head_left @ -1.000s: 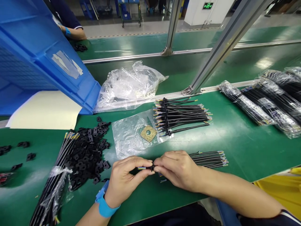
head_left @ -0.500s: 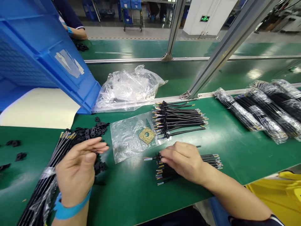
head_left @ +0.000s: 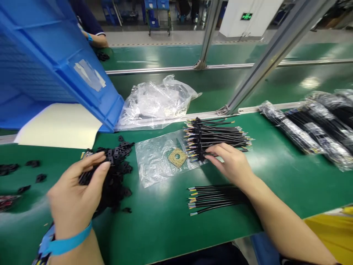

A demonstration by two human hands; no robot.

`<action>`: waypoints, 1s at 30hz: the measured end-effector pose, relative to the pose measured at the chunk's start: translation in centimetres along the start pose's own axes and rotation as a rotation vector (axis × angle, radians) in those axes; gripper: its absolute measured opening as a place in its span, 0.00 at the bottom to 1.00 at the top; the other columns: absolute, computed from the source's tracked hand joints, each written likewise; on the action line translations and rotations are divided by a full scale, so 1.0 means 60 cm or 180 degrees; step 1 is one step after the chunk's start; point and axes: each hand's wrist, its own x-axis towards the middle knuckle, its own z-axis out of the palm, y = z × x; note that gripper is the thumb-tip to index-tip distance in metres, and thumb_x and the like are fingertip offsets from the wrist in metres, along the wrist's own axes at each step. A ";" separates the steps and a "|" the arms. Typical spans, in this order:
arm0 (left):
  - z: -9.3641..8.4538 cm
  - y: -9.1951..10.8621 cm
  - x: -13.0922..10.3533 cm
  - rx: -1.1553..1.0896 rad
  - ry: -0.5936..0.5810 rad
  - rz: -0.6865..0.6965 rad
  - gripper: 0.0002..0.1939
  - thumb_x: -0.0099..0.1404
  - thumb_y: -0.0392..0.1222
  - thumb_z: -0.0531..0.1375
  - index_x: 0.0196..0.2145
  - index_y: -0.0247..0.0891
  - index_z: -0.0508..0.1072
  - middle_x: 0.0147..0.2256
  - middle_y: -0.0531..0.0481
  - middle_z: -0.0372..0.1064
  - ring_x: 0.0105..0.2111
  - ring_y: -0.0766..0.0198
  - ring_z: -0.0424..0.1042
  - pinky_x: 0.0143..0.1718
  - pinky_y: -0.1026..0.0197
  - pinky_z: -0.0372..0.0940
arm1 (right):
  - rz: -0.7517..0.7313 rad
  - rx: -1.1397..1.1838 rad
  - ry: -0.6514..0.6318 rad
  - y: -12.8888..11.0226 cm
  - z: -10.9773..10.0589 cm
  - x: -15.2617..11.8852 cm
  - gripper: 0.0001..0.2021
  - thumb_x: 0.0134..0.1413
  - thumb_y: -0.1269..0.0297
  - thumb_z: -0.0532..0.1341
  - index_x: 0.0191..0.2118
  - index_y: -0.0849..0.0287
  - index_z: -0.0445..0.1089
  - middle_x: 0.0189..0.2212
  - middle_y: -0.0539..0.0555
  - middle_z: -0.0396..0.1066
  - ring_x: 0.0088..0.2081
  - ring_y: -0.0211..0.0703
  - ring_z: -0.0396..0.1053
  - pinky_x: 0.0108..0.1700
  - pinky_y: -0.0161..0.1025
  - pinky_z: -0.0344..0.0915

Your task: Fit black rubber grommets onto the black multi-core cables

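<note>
L hand (head_left: 73, 195) thumb side up, fingers half-bent, gap btw thumb & index; L forearm (head_left: 79, 252) rises from bottom edge. R hand (head_left: 233, 163) reaches further fwd, fingers bent, grip unclear; R forearm (head_left: 286, 215) bare, slanting up-left from lower R corner

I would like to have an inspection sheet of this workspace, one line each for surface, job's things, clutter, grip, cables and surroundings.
Surface: green bench, showing some glare.
Job's things: heap of black parts at left, loosely piled.
Clutter: flat clear bag with a tan square piece in or on it; crumpled plastic bag behind.
Grip: left hand open at the heap, contact unclear; right hand at the upper row's near edge, hold unclear.
Cables: upper row has black parts near its left ends; lower row shows none there, right ends hidden.
Surroundings: blue bin, slanting metal post, wrapped bundles.
</note>
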 end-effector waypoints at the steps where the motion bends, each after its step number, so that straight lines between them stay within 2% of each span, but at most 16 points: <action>1: -0.002 -0.005 0.004 0.0388 0.0019 0.0202 0.17 0.67 0.52 0.66 0.50 0.44 0.80 0.49 0.47 0.80 0.54 0.44 0.75 0.62 0.40 0.63 | -0.0047 0.0103 -0.0131 -0.008 -0.008 -0.003 0.07 0.71 0.64 0.61 0.41 0.57 0.76 0.35 0.54 0.77 0.36 0.43 0.76 0.41 0.40 0.74; 3: -0.003 -0.013 0.008 0.0985 -0.0103 0.0543 0.14 0.69 0.53 0.63 0.45 0.44 0.81 0.48 0.43 0.80 0.55 0.42 0.74 0.61 0.40 0.62 | -0.0190 0.0291 -0.0678 -0.022 -0.020 -0.012 0.06 0.69 0.63 0.63 0.39 0.56 0.75 0.32 0.52 0.76 0.32 0.42 0.75 0.35 0.38 0.71; 6: -0.001 -0.024 0.007 0.1335 -0.0442 0.0680 0.12 0.72 0.51 0.59 0.44 0.47 0.82 0.53 0.41 0.77 0.59 0.40 0.69 0.61 0.39 0.58 | -0.0444 0.0336 -0.1450 -0.034 -0.022 -0.025 0.05 0.63 0.64 0.68 0.43 0.54 0.76 0.34 0.50 0.77 0.32 0.43 0.77 0.34 0.39 0.71; 10: 0.009 -0.029 -0.001 0.1500 -0.0871 0.0907 0.10 0.70 0.47 0.63 0.44 0.49 0.83 0.56 0.42 0.75 0.61 0.38 0.65 0.61 0.37 0.57 | -0.0539 0.0283 -0.1887 -0.047 -0.014 -0.029 0.06 0.59 0.73 0.68 0.37 0.54 0.74 0.31 0.49 0.75 0.32 0.44 0.75 0.34 0.39 0.69; 12: 0.020 -0.028 -0.004 0.1519 -0.0999 0.1016 0.10 0.68 0.46 0.64 0.44 0.48 0.83 0.55 0.40 0.75 0.61 0.37 0.66 0.60 0.37 0.57 | -0.0433 0.0222 -0.1984 -0.055 -0.017 -0.025 0.07 0.58 0.74 0.67 0.35 0.56 0.71 0.31 0.50 0.74 0.32 0.44 0.74 0.34 0.39 0.68; 15: 0.036 -0.027 -0.005 0.1548 -0.0997 0.1137 0.09 0.69 0.44 0.62 0.41 0.46 0.83 0.52 0.40 0.77 0.57 0.38 0.69 0.56 0.39 0.59 | -0.0303 0.0128 -0.2104 -0.067 -0.025 -0.018 0.08 0.57 0.76 0.66 0.35 0.57 0.69 0.32 0.50 0.73 0.32 0.44 0.72 0.35 0.40 0.66; 20: 0.047 -0.024 -0.004 0.1501 -0.0869 0.1514 0.10 0.72 0.43 0.59 0.38 0.44 0.82 0.41 0.41 0.81 0.49 0.41 0.74 0.48 0.44 0.60 | -0.0105 0.0295 -0.1988 -0.070 -0.017 -0.012 0.06 0.68 0.73 0.59 0.38 0.58 0.66 0.32 0.50 0.72 0.30 0.42 0.70 0.34 0.39 0.64; 22: 0.049 -0.019 -0.007 0.1420 -0.0914 0.1617 0.12 0.73 0.43 0.57 0.43 0.43 0.82 0.38 0.42 0.82 0.44 0.44 0.77 0.45 0.46 0.61 | 0.0006 0.0436 -0.1797 -0.067 -0.007 -0.013 0.05 0.69 0.74 0.58 0.41 0.58 0.67 0.34 0.51 0.73 0.31 0.41 0.71 0.35 0.38 0.65; 25: 0.055 -0.008 -0.014 0.1383 -0.0957 0.1645 0.15 0.75 0.42 0.55 0.52 0.40 0.79 0.39 0.44 0.82 0.37 0.50 0.78 0.43 0.50 0.65 | -0.0071 0.0379 -0.1662 -0.063 0.000 -0.017 0.05 0.66 0.71 0.63 0.46 0.59 0.70 0.39 0.54 0.74 0.37 0.44 0.74 0.38 0.39 0.68; 27: 0.060 -0.003 -0.018 0.1470 -0.0944 0.1759 0.15 0.75 0.41 0.55 0.49 0.38 0.80 0.38 0.45 0.83 0.34 0.52 0.78 0.42 0.52 0.66 | -0.0156 0.0225 -0.1791 -0.062 -0.001 -0.021 0.06 0.64 0.68 0.67 0.46 0.58 0.73 0.39 0.54 0.75 0.38 0.46 0.74 0.39 0.40 0.68; 30: 0.062 0.000 -0.023 0.1625 -0.1047 0.1999 0.19 0.76 0.40 0.52 0.39 0.38 0.83 0.38 0.44 0.84 0.34 0.53 0.80 0.40 0.53 0.68 | -0.0232 0.0153 -0.2006 -0.064 -0.005 -0.023 0.01 0.64 0.69 0.66 0.40 0.56 0.75 0.34 0.51 0.73 0.36 0.44 0.73 0.38 0.39 0.67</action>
